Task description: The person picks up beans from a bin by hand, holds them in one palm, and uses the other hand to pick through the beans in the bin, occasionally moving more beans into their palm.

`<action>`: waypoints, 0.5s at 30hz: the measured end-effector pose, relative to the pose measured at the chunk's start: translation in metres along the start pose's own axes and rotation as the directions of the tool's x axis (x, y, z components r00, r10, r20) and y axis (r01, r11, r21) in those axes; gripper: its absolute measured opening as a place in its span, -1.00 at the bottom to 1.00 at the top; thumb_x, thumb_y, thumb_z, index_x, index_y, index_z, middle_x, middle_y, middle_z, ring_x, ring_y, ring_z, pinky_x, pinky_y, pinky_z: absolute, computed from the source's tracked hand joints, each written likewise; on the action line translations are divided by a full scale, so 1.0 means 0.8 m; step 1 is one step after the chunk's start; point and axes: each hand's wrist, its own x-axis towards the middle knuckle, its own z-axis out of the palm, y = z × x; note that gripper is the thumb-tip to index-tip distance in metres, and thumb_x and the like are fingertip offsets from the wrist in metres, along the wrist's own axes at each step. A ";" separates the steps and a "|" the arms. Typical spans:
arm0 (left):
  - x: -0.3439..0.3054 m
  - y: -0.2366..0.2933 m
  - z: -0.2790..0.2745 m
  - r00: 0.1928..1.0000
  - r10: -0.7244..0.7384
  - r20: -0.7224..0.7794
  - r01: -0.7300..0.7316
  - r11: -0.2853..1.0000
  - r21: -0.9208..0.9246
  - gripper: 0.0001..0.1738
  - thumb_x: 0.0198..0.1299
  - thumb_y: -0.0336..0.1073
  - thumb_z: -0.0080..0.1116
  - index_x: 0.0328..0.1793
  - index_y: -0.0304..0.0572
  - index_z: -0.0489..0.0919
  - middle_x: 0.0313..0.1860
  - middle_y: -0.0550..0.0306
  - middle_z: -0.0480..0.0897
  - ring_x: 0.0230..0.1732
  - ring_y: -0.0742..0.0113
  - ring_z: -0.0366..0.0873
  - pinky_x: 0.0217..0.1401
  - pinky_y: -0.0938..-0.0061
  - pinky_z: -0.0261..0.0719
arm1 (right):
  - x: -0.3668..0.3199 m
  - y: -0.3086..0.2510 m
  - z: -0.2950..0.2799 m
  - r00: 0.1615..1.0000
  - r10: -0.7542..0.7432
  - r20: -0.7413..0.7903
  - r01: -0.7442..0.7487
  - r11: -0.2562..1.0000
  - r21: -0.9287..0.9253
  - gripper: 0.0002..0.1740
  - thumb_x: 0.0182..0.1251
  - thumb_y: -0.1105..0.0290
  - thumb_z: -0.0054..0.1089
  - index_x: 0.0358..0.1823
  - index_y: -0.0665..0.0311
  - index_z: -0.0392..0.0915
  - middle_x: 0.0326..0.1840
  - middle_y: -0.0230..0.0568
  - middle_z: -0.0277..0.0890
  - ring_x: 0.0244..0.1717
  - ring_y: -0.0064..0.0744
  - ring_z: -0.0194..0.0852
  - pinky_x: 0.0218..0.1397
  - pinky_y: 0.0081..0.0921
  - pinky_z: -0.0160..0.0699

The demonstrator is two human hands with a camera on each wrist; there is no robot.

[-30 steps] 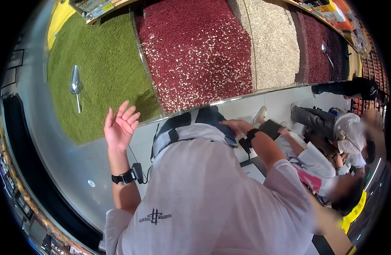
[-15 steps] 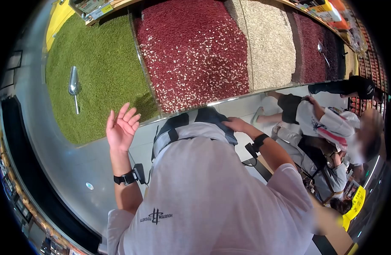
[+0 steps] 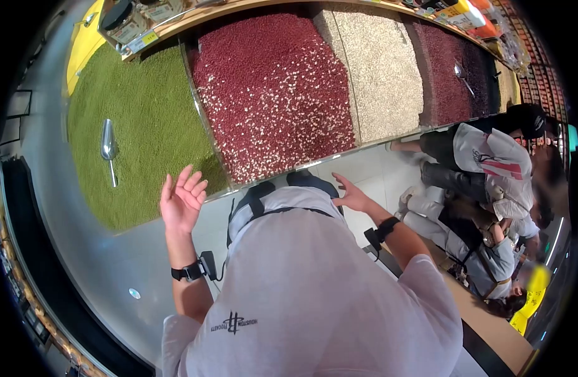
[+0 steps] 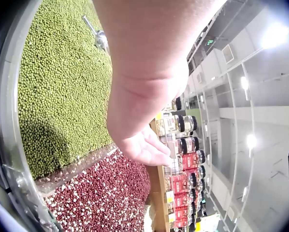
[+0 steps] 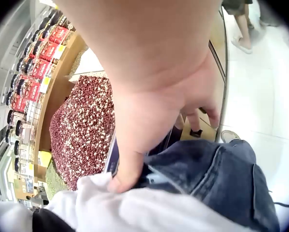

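One white short-sleeved T-shirt [image 3: 326,283] with a small black printed logo [image 3: 234,322] fills the foreground as we look down on a person standing at a long, clear-rimmed bulk-food bin [image 3: 377,144]. The right hand [image 3: 353,196] spreads its fingers at the front of the waist, the thumb beside the shirt hem and a pair of dark-blue denim trousers [image 5: 217,169]; whether it touches either, we cannot tell. The left hand [image 3: 184,202] is raised with its palm upward, fingers apart and gently bent, above the near corner of a broad heap of small green beans [image 3: 151,113]. On that heap, beyond the hand and to its left, we see a shiny metal scoop [image 3: 108,139], its handle pointing back toward the person. Past a clear upright divider [image 3: 200,103], to the right, lie dark-red beans flecked with cream grains [image 3: 270,94], then a pale cream heap of grain [image 3: 389,69], then a deeper red heap carrying a second metal scoop [image 3: 459,70]. Behind the bin, a wooden shelf [image 5: 57,92] bears black-lidded jars with red labels [image 5: 38,67]. Farther right, we see several people in pale tops [image 3: 490,151] near a yellow sign [image 3: 532,295].
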 end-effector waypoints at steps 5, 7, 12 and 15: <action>0.014 -0.015 0.012 1.000 0.002 -0.008 -0.002 0.999 -0.034 -0.41 0.48 0.05 -0.27 0.33 -0.30 0.41 0.07 -0.17 0.66 0.03 -0.04 0.66 -0.01 0.20 0.68 | 0.015 0.023 0.025 0.987 -0.035 -0.159 0.042 0.998 0.037 0.02 -0.01 0.22 0.41 0.50 0.27 0.09 0.41 0.23 0.23 0.41 0.04 0.24 0.41 -0.28 0.28; 0.020 -0.018 0.020 1.000 -0.012 0.008 0.012 1.000 -0.024 -0.43 0.49 0.02 -0.27 0.32 -0.30 0.42 0.07 -0.17 0.66 0.03 -0.04 0.66 -0.01 0.21 0.68 | 0.005 0.014 0.006 0.998 -0.008 -0.056 0.019 0.982 0.189 0.04 0.02 0.15 0.43 0.52 0.26 0.08 0.42 0.26 0.21 0.43 -0.01 0.22 0.42 -0.22 0.27; 0.028 -0.019 0.016 0.999 -0.024 0.021 0.024 0.999 0.026 -0.54 0.50 -0.13 -0.22 0.30 -0.32 0.41 0.06 -0.15 0.66 0.05 0.01 0.66 0.01 0.27 0.71 | -0.016 -0.011 -0.062 0.965 0.248 0.083 -0.259 0.951 0.168 0.08 0.07 -0.08 0.43 0.53 0.21 0.08 0.41 0.17 0.26 0.39 -0.07 0.26 0.37 -0.15 0.29; 0.028 -0.024 0.025 0.994 0.015 -0.106 0.001 0.990 0.144 -0.60 0.48 -0.32 -0.16 0.33 -0.39 0.33 0.10 -0.18 0.62 0.12 0.05 0.63 0.12 0.31 0.71 | -0.010 -0.027 -0.071 0.927 0.279 0.249 -0.317 0.940 0.126 -0.11 0.17 -0.06 0.34 0.44 0.23 0.25 0.29 -0.01 0.44 0.29 -0.21 0.37 0.25 -0.27 0.40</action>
